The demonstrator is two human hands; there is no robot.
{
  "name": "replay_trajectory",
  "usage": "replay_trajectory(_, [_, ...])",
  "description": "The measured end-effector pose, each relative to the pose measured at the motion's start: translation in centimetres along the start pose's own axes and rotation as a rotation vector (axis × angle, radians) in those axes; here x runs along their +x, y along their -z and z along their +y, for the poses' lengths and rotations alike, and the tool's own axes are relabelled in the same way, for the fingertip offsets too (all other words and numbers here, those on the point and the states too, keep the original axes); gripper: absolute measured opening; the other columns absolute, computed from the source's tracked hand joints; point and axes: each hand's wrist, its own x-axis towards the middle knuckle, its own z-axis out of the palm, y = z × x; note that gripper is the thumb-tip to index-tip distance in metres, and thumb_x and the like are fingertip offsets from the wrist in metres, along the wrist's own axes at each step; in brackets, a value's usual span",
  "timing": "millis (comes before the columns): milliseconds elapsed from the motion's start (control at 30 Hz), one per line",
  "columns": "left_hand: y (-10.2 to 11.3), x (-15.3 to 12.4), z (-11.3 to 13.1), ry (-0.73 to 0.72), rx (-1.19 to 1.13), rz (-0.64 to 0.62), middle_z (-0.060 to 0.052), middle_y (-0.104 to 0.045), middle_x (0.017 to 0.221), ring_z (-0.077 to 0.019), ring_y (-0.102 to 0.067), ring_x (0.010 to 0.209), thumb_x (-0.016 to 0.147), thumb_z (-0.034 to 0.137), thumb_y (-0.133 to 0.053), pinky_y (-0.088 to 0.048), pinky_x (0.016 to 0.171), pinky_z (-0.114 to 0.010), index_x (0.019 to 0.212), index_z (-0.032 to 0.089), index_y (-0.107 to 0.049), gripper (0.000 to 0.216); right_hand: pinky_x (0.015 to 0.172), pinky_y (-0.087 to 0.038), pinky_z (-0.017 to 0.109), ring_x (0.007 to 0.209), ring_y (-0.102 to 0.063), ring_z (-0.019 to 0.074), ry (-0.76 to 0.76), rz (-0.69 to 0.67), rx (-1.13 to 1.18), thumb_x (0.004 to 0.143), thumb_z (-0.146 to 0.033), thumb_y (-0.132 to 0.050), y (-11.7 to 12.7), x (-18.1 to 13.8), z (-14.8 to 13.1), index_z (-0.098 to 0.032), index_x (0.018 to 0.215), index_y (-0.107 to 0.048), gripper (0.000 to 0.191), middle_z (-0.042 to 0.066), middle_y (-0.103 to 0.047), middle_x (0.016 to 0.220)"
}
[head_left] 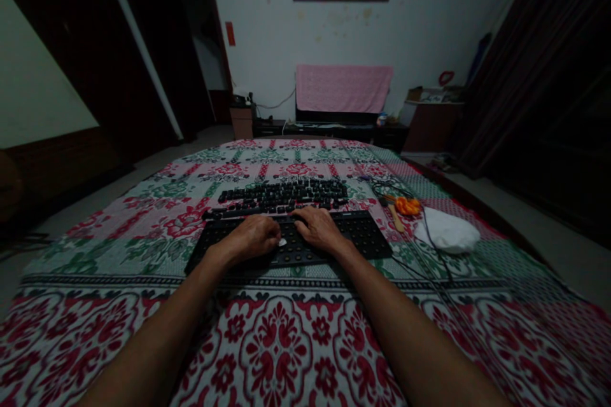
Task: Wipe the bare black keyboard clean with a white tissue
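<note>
A black keyboard base (367,236) with its keycaps off lies on the patterned cloth in front of me. My left hand (255,235) is closed over its middle, and a small white piece (282,242), perhaps tissue or cotton, sticks out below the fingers. Just to the right, my right hand (319,227) rests on the board, fingers stretched toward its far edge and thumb apart. Beyond the board, loose black keycaps (286,192) lie in rough rows.
To the right lie a white bundle (449,230), an orange item (407,206), a wooden-handled brush (396,219) and a dark cable (429,235). Across the room, a pink cloth (344,88) hangs over a dark screen.
</note>
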Motion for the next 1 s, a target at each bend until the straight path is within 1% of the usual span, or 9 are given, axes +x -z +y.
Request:
replay_trajectory(100, [-0.6, 0.4, 0.0, -0.053, 0.051, 0.035, -0.004, -0.065, 0.076, -0.0146, -0.055, 0.067, 0.073, 0.020, -0.047, -0.037, 0.061, -0.022, 0.078, 0.018, -0.066, 0.020, 0.088, -0.032, 0.032, 0.104, -0.051, 0.0173, 0.002, -0.002, 0.000, 0.087, -0.026, -0.044, 0.0, 0.0, 0.0, -0.022, 0.113, -0.056, 0.029, 0.006, -0.060, 0.108])
replay_trajectory(167, [-0.7, 0.4, -0.5, -0.062, 0.055, 0.007, -0.003, -0.065, 0.071, -0.0139, -0.054, 0.063, 0.071, 0.018, -0.047, -0.036, 0.059, -0.022, 0.074, 0.018, -0.066, 0.019, 0.087, -0.033, 0.032, 0.103, -0.051, 0.0173, 0.001, -0.006, 0.000, 0.087, -0.026, -0.044, 0.1, 0.0, 0.0, -0.022, 0.113, -0.056, 0.029, 0.006, -0.060, 0.108])
replay_trajectory(300, [0.0, -0.3, -1.7, 0.018, -0.017, -0.052, 0.000, -0.060, 0.060, -0.0112, -0.050, 0.053, 0.070, 0.020, -0.046, -0.031, 0.050, -0.021, 0.068, 0.017, -0.065, 0.020, 0.086, -0.033, 0.032, 0.102, -0.052, 0.0171, -0.010, -0.021, 0.002, 0.087, -0.026, -0.044, 0.3, 0.0, -0.2, -0.022, 0.114, -0.056, 0.030, 0.006, -0.061, 0.106])
replay_trajectory(433, [-0.1, -0.2, -1.7, 0.041, -0.047, 0.081, -0.002, -0.065, 0.072, -0.0124, -0.055, 0.064, 0.074, 0.024, -0.045, -0.036, 0.058, -0.020, 0.077, 0.017, -0.067, 0.023, 0.087, -0.033, 0.032, 0.102, -0.052, 0.0171, -0.010, -0.014, -0.004, 0.087, -0.026, -0.044, 0.4, 0.0, -0.3, -0.022, 0.112, -0.057, 0.029, 0.006, -0.061, 0.107])
replay_trajectory(500, [-0.5, 0.2, -1.5, 0.032, -0.016, 0.107, -0.004, -0.066, 0.078, -0.0138, -0.057, 0.068, 0.074, 0.023, -0.045, -0.037, 0.061, -0.021, 0.080, 0.017, -0.067, 0.023, 0.087, -0.033, 0.032, 0.102, -0.052, 0.0172, -0.003, -0.010, -0.007, 0.087, -0.026, -0.045, 0.4, 0.0, -0.3, -0.022, 0.113, -0.056, 0.029, 0.006, -0.061, 0.107])
replay_trajectory(600, [-0.7, 0.5, -1.5, 0.016, 0.031, 0.056, -0.004, -0.066, 0.076, -0.0143, -0.056, 0.066, 0.073, 0.022, -0.045, -0.036, 0.060, -0.022, 0.078, 0.017, -0.067, 0.023, 0.087, -0.033, 0.031, 0.103, -0.052, 0.0169, 0.002, -0.008, -0.008, 0.087, -0.026, -0.044, 0.4, 0.0, -0.2, -0.022, 0.113, -0.056, 0.029, 0.006, -0.061, 0.107])
replay_trajectory(767, [0.4, 0.0, -2.2, 0.038, -0.016, -0.023, 0.001, -0.063, 0.063, -0.0108, -0.052, 0.056, 0.073, 0.022, -0.046, -0.034, 0.054, -0.020, 0.072, 0.017, -0.067, 0.022, 0.087, -0.033, 0.031, 0.102, -0.052, 0.0168, 0.004, -0.010, -0.006, 0.087, -0.027, -0.044, 0.4, -0.1, -0.3, -0.022, 0.113, -0.056, 0.029, 0.006, -0.061, 0.106])
replay_trajectory(933, [-0.2, 0.3, -2.3, 0.104, 0.062, 0.161, -0.004, -0.065, 0.081, -0.0151, -0.057, 0.073, 0.077, 0.024, -0.046, -0.039, 0.066, -0.023, 0.085, 0.019, -0.067, 0.023, 0.086, -0.033, 0.031, 0.103, -0.052, 0.0170, -0.001, -0.021, -0.009, 0.088, -0.027, -0.044, 0.4, -0.1, -0.4, -0.022, 0.113, -0.056, 0.028, 0.006, -0.061, 0.107])
replay_trajectory(1000, [-0.8, 0.5, -2.0, 0.103, 0.107, 0.168, -0.006, -0.063, 0.085, -0.0166, -0.058, 0.077, 0.078, 0.023, -0.046, -0.040, 0.068, -0.024, 0.086, 0.019, -0.067, 0.023, 0.087, -0.033, 0.031, 0.103, -0.051, 0.0167, -0.002, -0.020, -0.007, 0.088, -0.027, -0.044, 0.3, 0.0, -0.3, -0.022, 0.113, -0.056, 0.028, 0.006, -0.061, 0.108])
